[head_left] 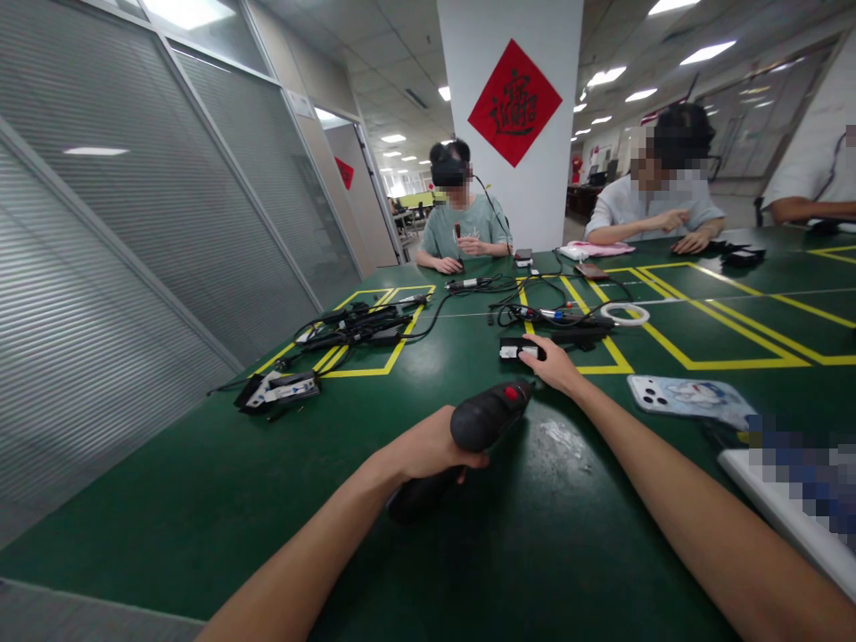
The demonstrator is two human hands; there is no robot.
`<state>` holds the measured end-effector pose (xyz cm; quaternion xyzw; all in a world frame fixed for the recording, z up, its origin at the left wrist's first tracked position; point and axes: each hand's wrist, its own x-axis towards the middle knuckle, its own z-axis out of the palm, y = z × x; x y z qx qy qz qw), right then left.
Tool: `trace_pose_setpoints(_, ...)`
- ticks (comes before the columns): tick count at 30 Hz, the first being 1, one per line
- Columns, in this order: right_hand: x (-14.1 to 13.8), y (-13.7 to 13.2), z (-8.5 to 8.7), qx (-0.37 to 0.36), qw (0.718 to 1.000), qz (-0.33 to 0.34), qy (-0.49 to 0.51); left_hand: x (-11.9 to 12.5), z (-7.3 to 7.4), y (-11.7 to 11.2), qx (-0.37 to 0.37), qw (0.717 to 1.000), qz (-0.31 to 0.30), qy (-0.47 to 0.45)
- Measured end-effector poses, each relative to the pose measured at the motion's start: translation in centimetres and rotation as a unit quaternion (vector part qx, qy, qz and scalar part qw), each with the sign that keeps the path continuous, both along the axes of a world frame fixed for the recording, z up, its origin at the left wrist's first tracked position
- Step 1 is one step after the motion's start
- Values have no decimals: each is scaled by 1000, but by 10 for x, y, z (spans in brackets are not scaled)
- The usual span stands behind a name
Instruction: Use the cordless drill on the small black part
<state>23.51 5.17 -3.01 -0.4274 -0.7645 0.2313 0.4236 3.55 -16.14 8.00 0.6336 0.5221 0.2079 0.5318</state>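
Note:
My left hand [428, 446] is wrapped round the handle of a black power screwdriver [481, 419] with a red button, which points away over the green table [201, 481]. My right hand [552, 361] reaches forward past the tool's nose and rests its fingers on a small black box with a white label [516, 349]. Whether the fingers grip the box or only touch it I cannot tell.
A phone in a patterned case [688, 396] lies right of my right arm, with a white device [782, 508] beyond it. Tangled black cables and chargers [365, 325], a white tape ring [625, 314] and black parts [277, 390] sit on the table. Three people sit at the far side.

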Motion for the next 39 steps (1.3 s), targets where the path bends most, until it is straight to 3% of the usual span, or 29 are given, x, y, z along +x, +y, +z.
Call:
trace_pose_setpoints(5,3,2,1,-19,1000,10,12,5,5,-4,1,997,-64,52)
trace_pose_setpoints(14,3,10,-5,-39,998,11,45,9,12,-8,53,989,-70,115)
trace_pose_setpoints(23,6,16,-6,-63,995,26,71,29,-12,-17,150,953,-75,252)
trace_pose_setpoints(28,6,18,-6,-78,993,43,81,35,-21,-19,174,947,-85,256)
trace_pose_setpoints(34,9,14,0,-94,989,65,92,30,-9,-19,144,949,-135,245)
trace_pose_setpoints(37,10,12,3,-99,988,75,94,22,-2,-9,142,955,-151,210)
trace_pose_setpoints(39,11,11,5,-101,987,81,94,15,-3,8,179,957,-113,199)
